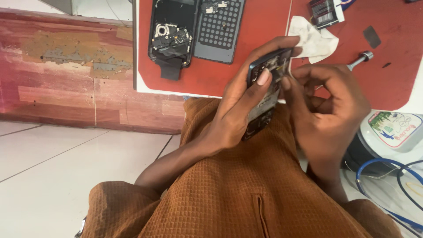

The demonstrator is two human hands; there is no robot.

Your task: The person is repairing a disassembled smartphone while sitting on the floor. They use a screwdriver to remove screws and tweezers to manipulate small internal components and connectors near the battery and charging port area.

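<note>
The left hand grips an opened phone, fingers wrapped around its back and thumb pressed on its exposed inside, above the person's lap just off the near edge of the red mat. The right hand pinches fingertips together at the phone's upper part. A white cloth and a metal-tipped tool lie on the mat behind; a dismantled phone rests near its far edge.
</note>
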